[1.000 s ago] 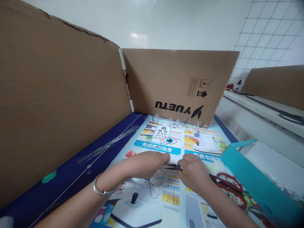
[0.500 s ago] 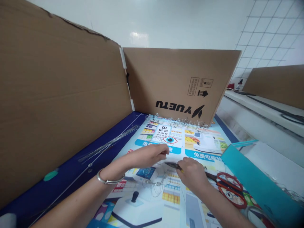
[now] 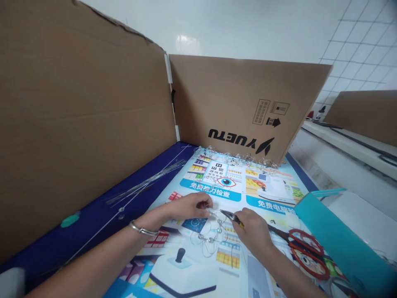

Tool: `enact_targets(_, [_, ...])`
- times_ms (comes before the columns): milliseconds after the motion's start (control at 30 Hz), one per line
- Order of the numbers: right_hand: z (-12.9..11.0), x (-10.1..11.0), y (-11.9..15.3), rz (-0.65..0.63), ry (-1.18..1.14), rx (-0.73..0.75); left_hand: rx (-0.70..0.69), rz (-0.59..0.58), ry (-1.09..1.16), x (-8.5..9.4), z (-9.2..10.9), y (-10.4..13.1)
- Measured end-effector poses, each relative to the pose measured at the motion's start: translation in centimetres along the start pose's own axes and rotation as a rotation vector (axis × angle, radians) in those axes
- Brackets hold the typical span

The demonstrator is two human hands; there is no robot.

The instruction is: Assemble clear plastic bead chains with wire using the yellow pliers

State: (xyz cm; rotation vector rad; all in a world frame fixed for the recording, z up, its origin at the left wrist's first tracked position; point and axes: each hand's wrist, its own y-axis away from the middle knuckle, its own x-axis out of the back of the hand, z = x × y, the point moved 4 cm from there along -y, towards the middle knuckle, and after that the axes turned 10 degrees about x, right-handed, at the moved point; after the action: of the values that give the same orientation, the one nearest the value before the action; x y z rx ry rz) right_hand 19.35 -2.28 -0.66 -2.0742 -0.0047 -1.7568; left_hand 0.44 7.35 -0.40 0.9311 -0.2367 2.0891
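Observation:
My left hand [image 3: 190, 205] pinches the upper end of a beaded wire strand [image 3: 211, 239], with thumb and forefinger together. Clear round beads and thin wire loops of the strand hang or lie below the fingers; which of the two I cannot tell. Wrapped in my right hand [image 3: 254, 229] is a pair of pliers [image 3: 230, 215], dark-jawed with a bit of yellow on the handle. Its tip points left, close to the strand and a little apart from my left fingertips. Whether the jaws grip wire is too small to tell.
Red-handled scissors [image 3: 307, 252] lie right of my right hand, beside a turquoise box [image 3: 328, 231]. Cardboard panels [image 3: 245, 95] stand at the back and left [image 3: 93, 124]. Wire pieces [image 3: 238, 159] line the back panel's foot. A bundle of straight wires [image 3: 145, 182] lies at left.
My left hand has shifted slightly left and down, its fingers turned to show the pinch. More of the beaded strand shows beneath it. The view has shifted a little.

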Motion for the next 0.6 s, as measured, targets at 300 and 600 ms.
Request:
enact_targets(300, [-0.41, -0.74, -0.33, -0.001, -0.009, 0.025, -0.046, 0.056, -0.033, -0.81, 0.15, -0.32])
enact_targets(600, [-0.72, -0.56, -0.74, -0.004, 0.039, 0.017, -0.075, 0.028, -0.012, -0.94, 0.69, -0.29])
